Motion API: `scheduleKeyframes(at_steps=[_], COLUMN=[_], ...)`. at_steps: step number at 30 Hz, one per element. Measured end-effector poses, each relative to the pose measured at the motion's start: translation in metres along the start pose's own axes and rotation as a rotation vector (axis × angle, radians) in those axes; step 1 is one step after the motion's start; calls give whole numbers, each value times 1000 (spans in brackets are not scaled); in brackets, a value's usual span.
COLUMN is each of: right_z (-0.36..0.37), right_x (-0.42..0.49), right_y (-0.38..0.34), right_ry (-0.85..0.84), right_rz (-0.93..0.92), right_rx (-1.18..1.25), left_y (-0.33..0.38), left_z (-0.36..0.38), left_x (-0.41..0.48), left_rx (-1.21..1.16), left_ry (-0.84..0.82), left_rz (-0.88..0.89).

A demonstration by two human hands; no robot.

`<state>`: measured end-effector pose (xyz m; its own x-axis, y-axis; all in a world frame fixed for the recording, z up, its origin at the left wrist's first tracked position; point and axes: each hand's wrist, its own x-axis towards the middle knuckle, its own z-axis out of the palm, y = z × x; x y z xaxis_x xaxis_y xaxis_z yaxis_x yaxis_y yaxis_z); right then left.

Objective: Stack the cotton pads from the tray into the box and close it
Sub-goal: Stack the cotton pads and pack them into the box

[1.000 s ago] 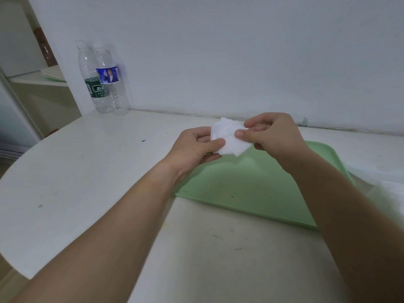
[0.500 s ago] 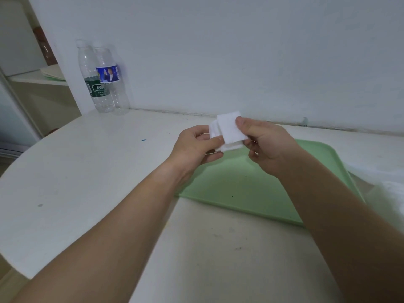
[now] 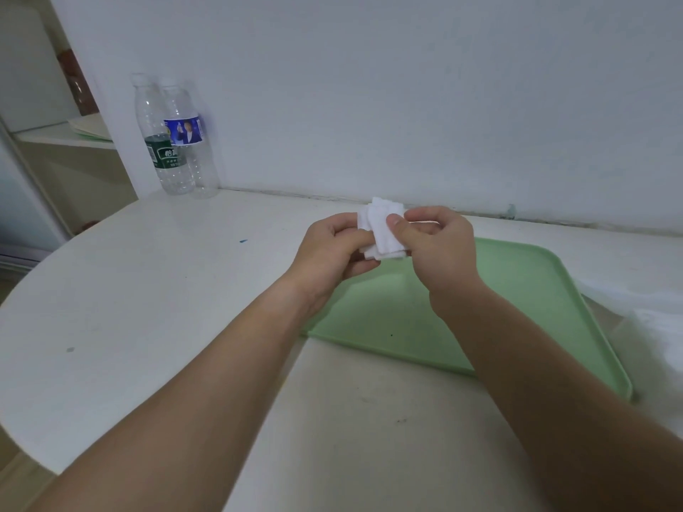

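Over the ten-o'clock corner of the tray (image 3: 536, 290), the cotton pads (image 3: 382, 230) are held upright, long axis twelve-to-six, between two grips clamped on them: left hand (image 3: 332, 249) at nine o'clock, right hand (image 3: 436, 249) at three. No box shows.

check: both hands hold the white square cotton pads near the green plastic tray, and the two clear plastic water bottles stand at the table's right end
No: the head view shows the two clear plastic water bottles at the left end of the table. The left hand and right hand do hold the white cotton pads near the green tray.
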<state>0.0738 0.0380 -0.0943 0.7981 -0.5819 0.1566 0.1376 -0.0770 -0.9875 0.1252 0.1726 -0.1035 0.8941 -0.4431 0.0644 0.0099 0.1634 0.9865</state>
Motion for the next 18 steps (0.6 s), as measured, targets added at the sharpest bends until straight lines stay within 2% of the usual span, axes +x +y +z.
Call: scheduleKeyframes(at_steps=[5,8,12,18], right_z=[2,-4,-27,-107], right_x=[-8,-12,-24,-47], right_y=[-2,-14,-35,-72], right_ry=[74,50,-123,-375], right_rz=[-129,-65,65,-77], right_rx=[-163,-160,-61,-332], left_y=[9,12,25,36], left_z=[10,18,25,67], left_x=[-6,-11,-20,-55], left_rx=[-116,-42,41,251], left_ry=[-1,-64,-128,-180], left_rz=[-17,24,28,180])
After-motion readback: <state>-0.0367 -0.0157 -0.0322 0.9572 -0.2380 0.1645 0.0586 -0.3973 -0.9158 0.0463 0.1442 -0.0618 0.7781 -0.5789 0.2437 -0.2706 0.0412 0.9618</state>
